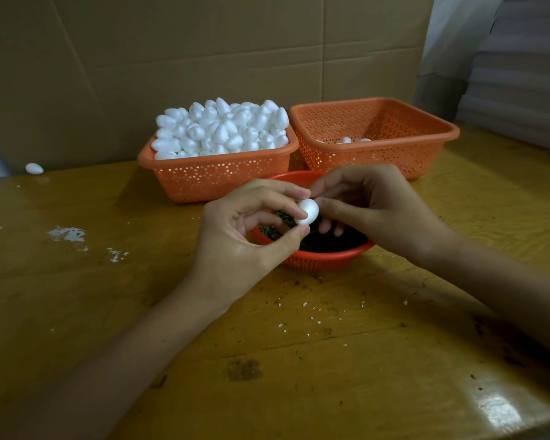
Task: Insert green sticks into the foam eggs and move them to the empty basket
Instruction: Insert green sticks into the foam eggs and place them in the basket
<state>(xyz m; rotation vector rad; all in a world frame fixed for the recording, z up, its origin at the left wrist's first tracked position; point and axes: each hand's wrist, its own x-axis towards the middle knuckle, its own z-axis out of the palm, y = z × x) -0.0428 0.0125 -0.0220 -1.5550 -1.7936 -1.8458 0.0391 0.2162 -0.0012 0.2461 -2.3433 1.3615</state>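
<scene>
Over the green-stick basket [324,258], a foam egg [308,211] is being pinched by the left hand [235,242], its long axis aimed at the right hand [372,214], whose bunched fingertips [327,207] are hiding whatever they hold.

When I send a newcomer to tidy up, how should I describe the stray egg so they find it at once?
Find the basket heaped with eggs at the back of the table. Look left along the far edge, by the cardboard wall, to a single egg. Unlike the others, it lies alone on bare wood, neither in a basket nor held.
</scene>
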